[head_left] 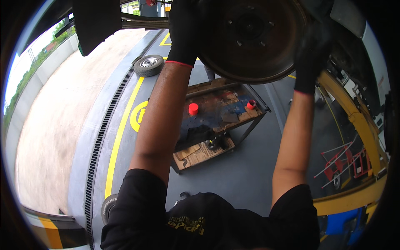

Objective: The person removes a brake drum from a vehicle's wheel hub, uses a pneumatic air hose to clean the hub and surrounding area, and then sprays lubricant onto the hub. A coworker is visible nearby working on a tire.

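Overhead, at the top of the head view, is a brown, rust-stained brake drum point(266, 54) with several wheel studs around its centre. My left hand point(183, 35), in a black glove with a red cuff edge, grips the drum's left side. On the opposite side my right hand point(313, 58), gloved the same way, holds the rim and looks slightly blurred. Both arms are raised. The dark surroundings hide most of my fingertips, and whether the drum sits fully on its hub I cannot tell.
Below stands a worn work cart point(216, 106) carrying a red cap point(193, 109) and a red round container point(251, 104). A wheel point(149, 66) lies on the floor at far left, another tyre point(109, 208) nearer. Right are a yellow lift post point(354, 112) and a red trolley point(341, 164).
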`<state>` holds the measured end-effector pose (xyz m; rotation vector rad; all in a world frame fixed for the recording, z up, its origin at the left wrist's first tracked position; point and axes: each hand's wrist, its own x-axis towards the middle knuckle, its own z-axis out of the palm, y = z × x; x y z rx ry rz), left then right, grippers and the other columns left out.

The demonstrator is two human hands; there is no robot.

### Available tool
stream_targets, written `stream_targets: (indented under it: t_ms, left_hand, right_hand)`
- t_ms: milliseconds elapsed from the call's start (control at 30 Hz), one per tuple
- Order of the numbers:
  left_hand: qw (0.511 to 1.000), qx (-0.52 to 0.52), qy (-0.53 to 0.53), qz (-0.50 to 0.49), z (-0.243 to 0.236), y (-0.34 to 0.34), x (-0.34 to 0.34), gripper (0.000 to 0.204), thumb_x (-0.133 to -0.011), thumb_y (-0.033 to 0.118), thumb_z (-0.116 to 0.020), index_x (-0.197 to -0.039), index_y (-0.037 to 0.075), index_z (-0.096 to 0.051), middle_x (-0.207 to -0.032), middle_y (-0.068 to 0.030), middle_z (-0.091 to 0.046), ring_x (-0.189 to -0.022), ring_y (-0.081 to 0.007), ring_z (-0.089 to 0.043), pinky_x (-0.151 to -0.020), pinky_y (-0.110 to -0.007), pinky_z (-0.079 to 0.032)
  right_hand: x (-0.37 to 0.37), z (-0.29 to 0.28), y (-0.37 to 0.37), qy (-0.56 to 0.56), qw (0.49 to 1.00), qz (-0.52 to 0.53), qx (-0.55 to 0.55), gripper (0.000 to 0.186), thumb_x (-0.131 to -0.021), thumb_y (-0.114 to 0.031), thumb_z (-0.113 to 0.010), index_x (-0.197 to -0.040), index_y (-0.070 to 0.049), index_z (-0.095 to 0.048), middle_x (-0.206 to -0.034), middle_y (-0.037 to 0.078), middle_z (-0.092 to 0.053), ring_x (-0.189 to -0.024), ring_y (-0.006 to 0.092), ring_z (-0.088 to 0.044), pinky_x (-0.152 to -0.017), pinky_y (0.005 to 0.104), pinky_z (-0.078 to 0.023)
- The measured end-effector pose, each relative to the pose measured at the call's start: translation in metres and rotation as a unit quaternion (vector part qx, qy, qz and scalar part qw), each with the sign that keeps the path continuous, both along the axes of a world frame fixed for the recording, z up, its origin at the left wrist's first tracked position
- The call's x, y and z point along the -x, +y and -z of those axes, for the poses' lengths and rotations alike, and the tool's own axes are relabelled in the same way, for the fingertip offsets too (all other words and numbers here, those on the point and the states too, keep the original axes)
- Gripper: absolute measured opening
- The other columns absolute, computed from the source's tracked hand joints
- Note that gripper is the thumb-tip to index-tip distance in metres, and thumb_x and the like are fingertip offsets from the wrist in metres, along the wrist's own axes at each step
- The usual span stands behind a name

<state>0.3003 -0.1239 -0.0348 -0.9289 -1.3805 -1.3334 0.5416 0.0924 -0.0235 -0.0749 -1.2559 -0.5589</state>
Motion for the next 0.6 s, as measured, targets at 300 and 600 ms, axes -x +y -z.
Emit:
stream_targets:
  t_ms: [300,600]
  left_hand:
    - [0.999,0.007,-0.045,0.016,-0.034,-0.104,-0.114,0.037,-0.092,0.031,-0.072,-0.091,-0.004,-0.059,-0.085,-0.0286,-0.066,-0.084,-0.0500,-0.066,-0.073,-0.055,-0.052]
    - [1.000,0.003,-0.012,-0.008,-0.019,-0.179,-0.159,0.038,-0.098,0.032,-0.071,-0.094,-0.005,-0.062,-0.080,-0.0283,-0.066,-0.081,-0.0459,-0.067,-0.071,-0.051,-0.050]
  right_hand:
    - [-0.077,0.018,-0.042,-0.092,0.977,-0.051,0.187,0.044,-0.110,-0.025,-0.056,-0.145,0.001,-0.053,-0.130,0.026,-0.062,-0.125,0.0426,-0.058,-0.104,0.0489,-0.048]
    - [-0.127,0.035,-0.124,-0.100,0.993,-0.011,0.066,0.038,-0.106,-0.008,-0.055,-0.144,-0.005,-0.057,-0.111,0.022,-0.063,-0.102,0.0397,-0.064,-0.087,0.0469,-0.053]
